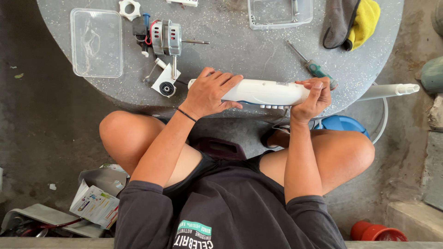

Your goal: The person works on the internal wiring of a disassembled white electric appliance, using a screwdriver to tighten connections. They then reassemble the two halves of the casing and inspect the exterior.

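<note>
white housing (265, 92) held lengthwise left to right at table (240, 50) edge; left hand (210, 94) fingers wrapped over one end, right hand (314, 99) fingers pinching the other.

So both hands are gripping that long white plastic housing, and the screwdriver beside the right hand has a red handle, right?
Not quite: the head view shows the screwdriver has a green handle. The left hand and right hand do grip the long white housing.

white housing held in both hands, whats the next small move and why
Probably free the right hand to pick up the screwdriver lying just beyond it, while the left hand keeps the white housing steady at the table edge.
</note>
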